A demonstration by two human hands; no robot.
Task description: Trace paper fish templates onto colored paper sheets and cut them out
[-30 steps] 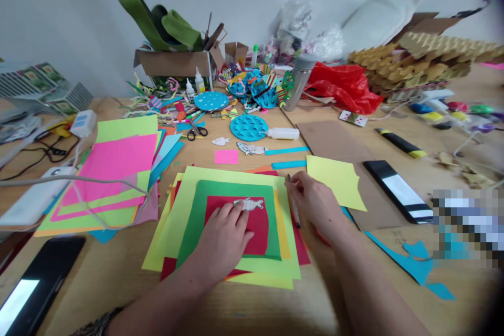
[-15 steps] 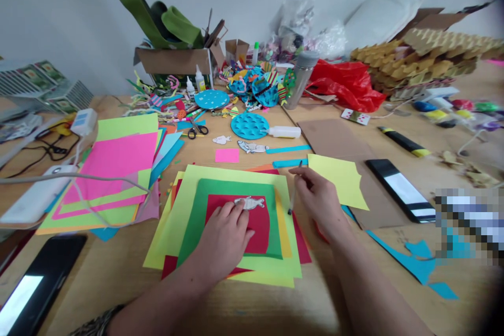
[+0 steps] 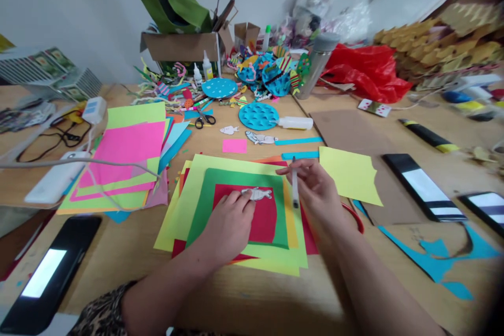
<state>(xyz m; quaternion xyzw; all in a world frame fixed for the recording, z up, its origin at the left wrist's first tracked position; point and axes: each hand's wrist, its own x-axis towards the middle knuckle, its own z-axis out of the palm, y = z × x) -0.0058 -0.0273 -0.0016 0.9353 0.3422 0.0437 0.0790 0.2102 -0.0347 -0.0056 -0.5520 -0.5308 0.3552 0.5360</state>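
My left hand [image 3: 230, 223] lies flat on a red paper sheet [image 3: 264, 223], fingers stretched out. Its fingertips touch a small white fish cutout [image 3: 258, 194] with drawn black lines. Beneath the red sheet are a green sheet [image 3: 220, 177] and a pale yellow sheet [image 3: 199, 173], with more coloured paper under them. Held between the fingers of my right hand [image 3: 318, 191] is a pen [image 3: 295, 189], pointing down over the right edge of the stack. A red curved handle [image 3: 356, 216] shows beside my right wrist; the rest of it is hidden.
Coloured paper [image 3: 134, 142] and a cable lie on the left, near a phone [image 3: 51, 273]. Ahead are black scissors [image 3: 205, 119], a glue bottle [image 3: 295, 123], blue discs and another fish cutout [image 3: 260, 138]. Cardboard [image 3: 354, 139], yellow paper [image 3: 348, 173], another phone [image 3: 423, 186] and blue scraps fill the right.
The pen has tilted more upright in my right hand, whose fingers look looser. My left hand stays on the red sheet by the fish cutout. The view has shifted slightly left and down.
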